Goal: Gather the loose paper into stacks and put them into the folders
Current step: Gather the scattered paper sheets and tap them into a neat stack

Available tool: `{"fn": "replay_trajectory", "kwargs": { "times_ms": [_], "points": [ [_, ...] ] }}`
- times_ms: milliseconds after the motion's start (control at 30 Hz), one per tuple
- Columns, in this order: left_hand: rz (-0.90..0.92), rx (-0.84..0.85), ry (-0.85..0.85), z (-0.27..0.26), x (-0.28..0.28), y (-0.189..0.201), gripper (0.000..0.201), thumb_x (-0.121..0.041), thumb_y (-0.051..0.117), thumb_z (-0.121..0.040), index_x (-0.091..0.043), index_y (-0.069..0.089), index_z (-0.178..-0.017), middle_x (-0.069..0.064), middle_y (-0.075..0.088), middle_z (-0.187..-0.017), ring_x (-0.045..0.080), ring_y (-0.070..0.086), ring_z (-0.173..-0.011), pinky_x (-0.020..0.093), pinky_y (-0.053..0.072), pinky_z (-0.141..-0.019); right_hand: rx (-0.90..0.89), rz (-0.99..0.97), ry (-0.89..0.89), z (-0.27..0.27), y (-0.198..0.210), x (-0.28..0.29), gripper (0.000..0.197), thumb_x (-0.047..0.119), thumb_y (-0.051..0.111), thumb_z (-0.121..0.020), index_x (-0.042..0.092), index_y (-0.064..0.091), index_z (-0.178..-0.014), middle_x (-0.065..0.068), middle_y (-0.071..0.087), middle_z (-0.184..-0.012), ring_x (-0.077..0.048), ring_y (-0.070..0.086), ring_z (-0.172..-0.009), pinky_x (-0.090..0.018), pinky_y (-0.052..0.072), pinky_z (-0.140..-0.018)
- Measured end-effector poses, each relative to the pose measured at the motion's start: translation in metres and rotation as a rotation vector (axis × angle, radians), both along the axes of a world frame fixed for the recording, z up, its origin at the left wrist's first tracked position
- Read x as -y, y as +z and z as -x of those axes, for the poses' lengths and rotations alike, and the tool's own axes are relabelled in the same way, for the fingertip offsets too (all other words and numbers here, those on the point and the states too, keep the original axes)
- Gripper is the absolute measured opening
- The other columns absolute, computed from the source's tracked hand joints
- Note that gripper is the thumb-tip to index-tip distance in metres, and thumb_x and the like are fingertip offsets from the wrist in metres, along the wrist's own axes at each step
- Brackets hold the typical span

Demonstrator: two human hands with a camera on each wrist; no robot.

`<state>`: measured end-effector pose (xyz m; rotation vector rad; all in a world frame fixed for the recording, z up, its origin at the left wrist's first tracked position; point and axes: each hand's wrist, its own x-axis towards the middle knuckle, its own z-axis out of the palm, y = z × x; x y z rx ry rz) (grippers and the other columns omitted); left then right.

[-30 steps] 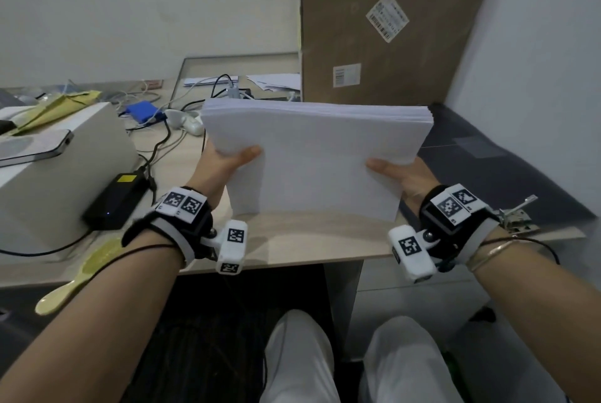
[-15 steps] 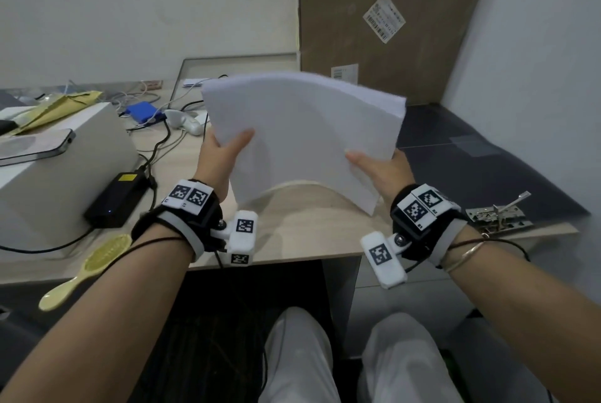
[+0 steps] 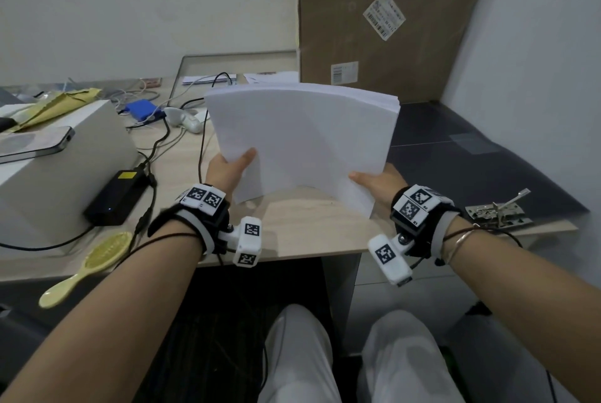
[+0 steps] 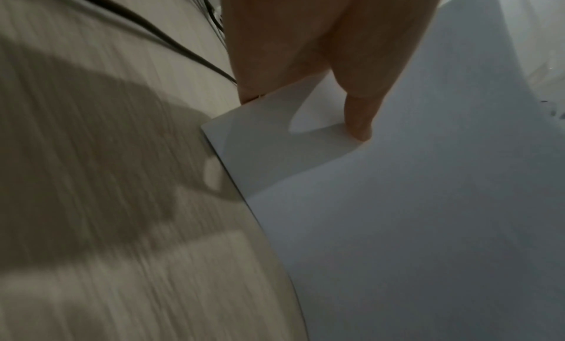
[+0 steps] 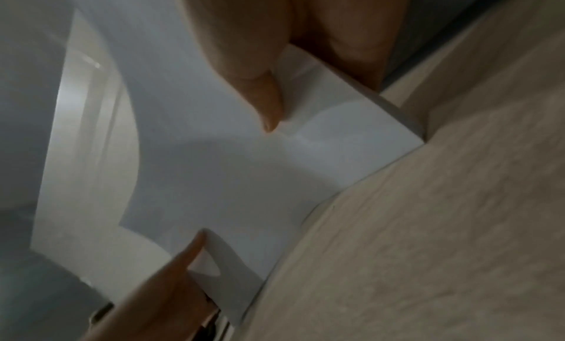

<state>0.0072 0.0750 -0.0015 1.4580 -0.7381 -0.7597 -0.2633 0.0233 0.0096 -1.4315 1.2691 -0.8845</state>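
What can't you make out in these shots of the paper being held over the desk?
- Fingers of the left hand and right hand: head view, behind the bowed white paper stack.
- Print on the sheets: none visible, far side hidden.
- Labels on the brown cardboard box: too small.
- Both wrist views: blurred.

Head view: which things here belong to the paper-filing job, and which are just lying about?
Job: paper stack, gripped by left hand and right hand; dark folder; metal clip.

Lying about: hairbrush, phone, power adapter, cardboard box.

One paper stack (image 3: 302,139), one hairbrush (image 3: 94,259), one phone (image 3: 32,142)
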Motion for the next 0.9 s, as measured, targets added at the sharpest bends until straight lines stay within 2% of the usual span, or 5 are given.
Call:
{"fn": "replay_trajectory", "kwargs": {
  "times_ms": [200,367,500,733,900],
  "points": [
    [-0.141,0.032,-0.011,-0.005,-0.002,0.0,0.048,-0.032,0.069,-0.085,-0.005,0.055,-0.122,0.008,0.062,-0.116,0.025,0.06,-0.104,0.034,0.044,-0.082,-0.019,0.029,-0.092,-0.001,0.002,-0.002,0.029,0.016,0.063,-0.087,0.001,0.063,-0.113,-0.009,0.065,-0.102,-0.022,0.06,-0.09,-0.028,0.045,-0.08],
    [-0.415,0.164,0.037,-0.08,0.017,-0.06,0.094,-0.059,0.071,-0.04,-0.01,0.061,-0.119,0.018,0.062,-0.124,0.036,0.059,-0.114,0.049,0.048,-0.099,0.055,-0.059,-0.139,0.003,-0.002,-0.002,0.029,0.013,0.065,-0.086,0.003,0.062,-0.113,-0.008,0.065,-0.103,-0.025,0.062,-0.096,-0.034,0.049,-0.091],
    [-0.544,0.25,0.05,-0.069,-0.01,-0.024,0.072,-0.045,0.074,-0.067,-0.005,0.058,-0.124,0.019,0.06,-0.126,0.038,0.056,-0.117,0.044,0.046,-0.101,0.248,-0.255,-0.216,-0.006,-0.006,0.003,0.034,0.009,0.07,-0.081,0.005,0.06,-0.113,-0.01,0.066,-0.112,-0.031,0.063,-0.101,-0.047,0.049,-0.094],
    [-0.659,0.283,0.118,-0.087,-0.022,-0.006,0.051,-0.038,0.057,-0.091,0.003,0.055,-0.121,0.016,0.054,-0.107,0.032,0.053,-0.1,0.041,0.043,-0.095,0.41,-0.51,-0.087,-0.043,-0.001,0.016,0.019,0.004,0.053,-0.093,0.001,0.054,-0.112,-0.013,0.063,-0.1,-0.022,0.06,-0.074,-0.023,0.048,-0.035],
    [-0.337,-0.128,-0.069,-0.064,0.001,-0.004,0.047,-0.035,0.054,-0.095,-0.003,0.047,-0.128,0.013,0.057,-0.122,0.018,0.057,-0.087,0.028,0.048,-0.078,0.345,-0.573,-0.007,-0.079,0.001,0.025,0.013,0.011,0.052,-0.095,0.005,0.05,-0.083,-0.007,0.057,-0.078,-0.02,0.058,-0.06,-0.016,0.04,-0.029]
  ]
}}
